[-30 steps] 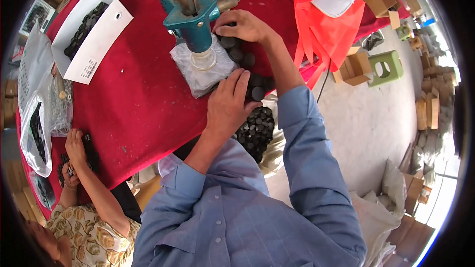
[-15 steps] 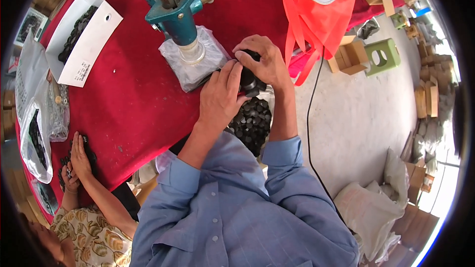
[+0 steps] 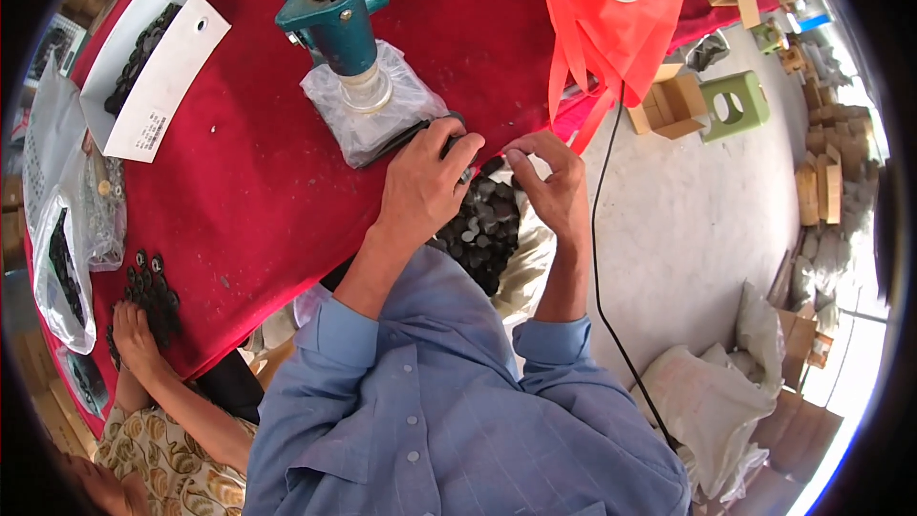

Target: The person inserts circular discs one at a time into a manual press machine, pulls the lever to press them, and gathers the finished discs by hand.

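Note:
My left hand [image 3: 425,180] is closed around a dark, elongated object [image 3: 390,145] at the table edge, beside the plastic-wrapped base of a press; most of that object is hidden under my fingers. My right hand [image 3: 556,186] is apart from it to the right, thumb and forefinger curled together in a pinch; whether anything is between them I cannot make out. Below and between my hands lies a heap of small black round pieces [image 3: 482,229] in a pale bag [image 3: 528,263]. The green press [image 3: 342,33] stands just beyond my left hand, its clear lower end on the plastic wrap [image 3: 320,96].
A red cloth [image 3: 248,201] covers the table. At left are a white box [image 3: 181,76] of black parts and plastic bags [image 3: 62,277]. Another person's hand [image 3: 138,339] touches black pieces there. A red bag [image 3: 621,29], black cable [image 3: 597,229] and green stool [image 3: 735,105] are at right.
My hands, together over a dark round object before, have come apart; the right has moved down and to the right. The other person's hand has shifted down, showing more black pieces.

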### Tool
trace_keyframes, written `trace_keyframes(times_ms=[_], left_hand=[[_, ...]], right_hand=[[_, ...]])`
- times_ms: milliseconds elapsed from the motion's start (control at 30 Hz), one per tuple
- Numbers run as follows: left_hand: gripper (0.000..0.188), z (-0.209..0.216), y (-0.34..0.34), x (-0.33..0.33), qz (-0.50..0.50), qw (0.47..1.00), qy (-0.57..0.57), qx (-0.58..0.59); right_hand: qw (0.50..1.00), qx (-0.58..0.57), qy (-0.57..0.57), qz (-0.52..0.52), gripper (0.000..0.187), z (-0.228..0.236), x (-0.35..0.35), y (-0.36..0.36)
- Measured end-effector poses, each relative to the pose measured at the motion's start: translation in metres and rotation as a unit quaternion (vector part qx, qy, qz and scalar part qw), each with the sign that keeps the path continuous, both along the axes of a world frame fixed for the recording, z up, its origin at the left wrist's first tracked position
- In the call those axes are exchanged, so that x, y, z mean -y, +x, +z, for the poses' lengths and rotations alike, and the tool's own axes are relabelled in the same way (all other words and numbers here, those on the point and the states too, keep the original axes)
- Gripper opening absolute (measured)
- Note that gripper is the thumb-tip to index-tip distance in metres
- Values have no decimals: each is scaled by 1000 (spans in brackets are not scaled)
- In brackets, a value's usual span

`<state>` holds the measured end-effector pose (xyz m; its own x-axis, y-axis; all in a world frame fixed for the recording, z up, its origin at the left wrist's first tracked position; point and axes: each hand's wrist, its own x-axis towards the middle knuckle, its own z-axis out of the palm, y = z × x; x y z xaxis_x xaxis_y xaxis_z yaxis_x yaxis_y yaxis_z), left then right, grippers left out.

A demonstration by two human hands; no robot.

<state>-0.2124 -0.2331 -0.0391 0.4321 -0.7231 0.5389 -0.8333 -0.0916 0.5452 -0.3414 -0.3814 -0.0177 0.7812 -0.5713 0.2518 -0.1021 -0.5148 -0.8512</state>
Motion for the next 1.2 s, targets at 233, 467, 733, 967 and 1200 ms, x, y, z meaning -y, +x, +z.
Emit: trace_keyframes(times_ms=[233, 467, 733, 967, 1200], left_hand=[[35, -5, -13, 9, -8, 998, -15, 54], [17, -27, -49, 30, -38, 992, 29, 116], [25, -30, -53, 1, -128, 989, 52, -48], [13, 26, 5, -57, 89, 984, -139, -74], [12, 12, 21, -73, 152, 972, -141, -114]], right_hand=[[999, 32, 6, -37, 9, -12, 22, -12], [998, 17, 20, -50, 9, -5, 29, -6], [999, 42, 15, 12, 9, 29, 38, 28], [986, 76, 25, 146, 10, 56, 44, 164], [924, 119, 150, 332, 21, -68, 149, 281]])
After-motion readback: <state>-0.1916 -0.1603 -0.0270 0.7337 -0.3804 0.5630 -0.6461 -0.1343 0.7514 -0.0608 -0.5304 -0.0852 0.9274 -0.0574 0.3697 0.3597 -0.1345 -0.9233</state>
